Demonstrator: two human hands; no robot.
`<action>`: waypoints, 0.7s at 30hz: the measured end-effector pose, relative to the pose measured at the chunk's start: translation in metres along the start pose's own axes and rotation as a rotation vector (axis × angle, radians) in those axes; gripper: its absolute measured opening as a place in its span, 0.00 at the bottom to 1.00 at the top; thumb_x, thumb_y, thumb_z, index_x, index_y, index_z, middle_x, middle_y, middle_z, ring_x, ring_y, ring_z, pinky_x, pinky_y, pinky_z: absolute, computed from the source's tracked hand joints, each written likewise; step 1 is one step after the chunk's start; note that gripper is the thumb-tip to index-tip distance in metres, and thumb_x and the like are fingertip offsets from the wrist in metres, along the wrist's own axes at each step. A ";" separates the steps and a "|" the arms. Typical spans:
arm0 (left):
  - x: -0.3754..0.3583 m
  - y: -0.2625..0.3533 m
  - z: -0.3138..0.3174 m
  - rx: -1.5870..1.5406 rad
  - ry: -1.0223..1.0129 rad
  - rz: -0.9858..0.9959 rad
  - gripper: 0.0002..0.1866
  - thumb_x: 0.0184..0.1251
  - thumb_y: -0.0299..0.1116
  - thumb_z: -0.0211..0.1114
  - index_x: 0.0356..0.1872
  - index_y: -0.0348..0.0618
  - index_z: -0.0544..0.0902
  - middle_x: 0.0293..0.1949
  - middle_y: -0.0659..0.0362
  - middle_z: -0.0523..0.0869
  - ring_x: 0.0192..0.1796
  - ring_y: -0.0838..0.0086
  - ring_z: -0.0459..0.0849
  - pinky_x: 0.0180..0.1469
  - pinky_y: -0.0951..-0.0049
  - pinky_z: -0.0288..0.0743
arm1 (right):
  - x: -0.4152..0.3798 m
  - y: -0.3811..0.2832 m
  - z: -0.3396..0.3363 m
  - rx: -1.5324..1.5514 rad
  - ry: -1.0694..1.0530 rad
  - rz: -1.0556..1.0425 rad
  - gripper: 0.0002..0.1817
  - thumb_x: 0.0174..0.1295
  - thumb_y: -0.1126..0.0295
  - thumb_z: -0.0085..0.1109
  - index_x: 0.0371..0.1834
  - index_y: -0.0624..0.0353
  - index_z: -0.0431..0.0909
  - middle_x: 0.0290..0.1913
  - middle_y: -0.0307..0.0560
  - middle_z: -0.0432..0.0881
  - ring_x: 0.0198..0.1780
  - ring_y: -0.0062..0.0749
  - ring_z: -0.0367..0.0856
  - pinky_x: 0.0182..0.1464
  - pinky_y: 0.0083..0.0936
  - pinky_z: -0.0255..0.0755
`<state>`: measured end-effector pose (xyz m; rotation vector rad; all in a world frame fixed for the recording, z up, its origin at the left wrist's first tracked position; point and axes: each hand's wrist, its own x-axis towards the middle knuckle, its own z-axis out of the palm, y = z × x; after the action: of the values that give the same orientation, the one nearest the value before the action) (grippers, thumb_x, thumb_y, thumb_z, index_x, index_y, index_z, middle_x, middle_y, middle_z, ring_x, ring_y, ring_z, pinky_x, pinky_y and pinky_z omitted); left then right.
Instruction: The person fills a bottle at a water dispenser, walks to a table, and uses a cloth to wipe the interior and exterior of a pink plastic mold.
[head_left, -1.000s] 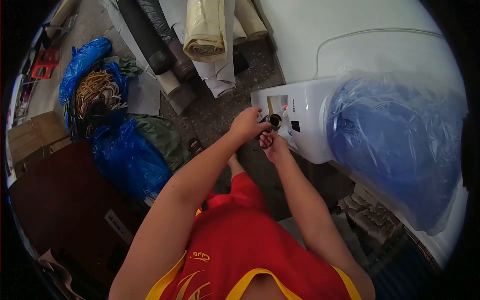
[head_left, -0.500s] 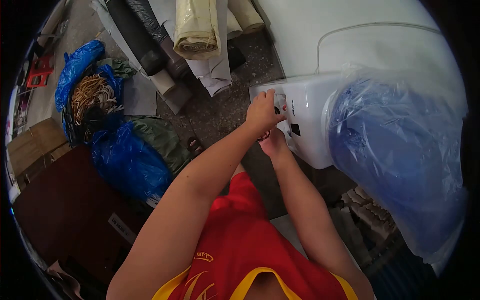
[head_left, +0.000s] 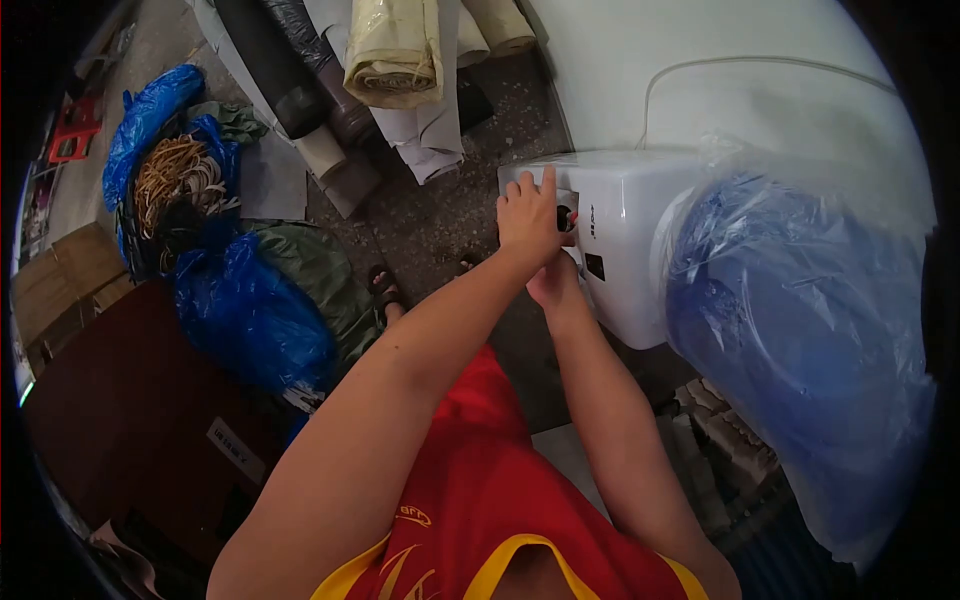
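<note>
A white water dispenser [head_left: 625,235] stands at the right, with a large blue water bottle [head_left: 800,270] on it under loose clear plastic wrap. At the dispenser's front, beside the red and black tap area [head_left: 566,216], is my left hand [head_left: 530,215]. Its fingers are apart and stretched forward, the index finger pointing out and the thumb close to the tap. My right hand [head_left: 555,282] sits just below it, near the dispenser's lower front. The left hand covers the right fingers, so I cannot tell what they hold.
Rolls of sheet material [head_left: 395,75] lie at the top. Blue plastic bags [head_left: 260,320] and a bundle of tan cords [head_left: 172,180] are on the left, near a cardboard box [head_left: 75,290] and a dark red panel [head_left: 130,420]. Sandalled feet [head_left: 385,285] show on the floor.
My left hand has turned and its index finger now points forward. My right hand has shifted slightly and is more covered by the left. The view has moved a little.
</note>
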<state>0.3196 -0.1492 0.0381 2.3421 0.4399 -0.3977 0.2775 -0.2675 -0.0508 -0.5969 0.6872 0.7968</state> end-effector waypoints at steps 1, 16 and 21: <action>0.003 0.000 0.004 0.014 0.013 -0.014 0.58 0.33 0.45 0.84 0.71 0.46 0.62 0.58 0.48 0.71 0.59 0.52 0.72 0.58 0.56 0.71 | -0.002 -0.001 0.008 0.009 0.074 -0.008 0.15 0.75 0.62 0.43 0.60 0.50 0.70 0.56 0.36 0.77 0.55 0.20 0.76 0.52 0.21 0.73; -0.058 -0.106 -0.012 0.029 0.083 0.008 0.36 0.43 0.38 0.77 0.57 0.43 0.74 0.54 0.50 0.76 0.58 0.51 0.74 0.58 0.56 0.71 | 0.007 -0.002 0.008 -0.013 0.588 -0.061 0.14 0.75 0.62 0.45 0.36 0.60 0.75 0.34 0.42 0.80 0.33 0.30 0.78 0.37 0.27 0.75; -0.177 -0.271 -0.048 0.047 -0.108 -0.134 0.24 0.50 0.38 0.70 0.49 0.41 0.78 0.47 0.46 0.81 0.54 0.51 0.79 0.55 0.56 0.75 | 0.011 0.001 0.008 -0.054 0.647 -0.121 0.13 0.74 0.63 0.47 0.40 0.62 0.74 0.36 0.44 0.80 0.34 0.32 0.79 0.37 0.29 0.77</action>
<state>0.0557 0.0355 -0.0175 2.3300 0.5416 -0.6009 0.2854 -0.2569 -0.0543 -0.9514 1.2080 0.5033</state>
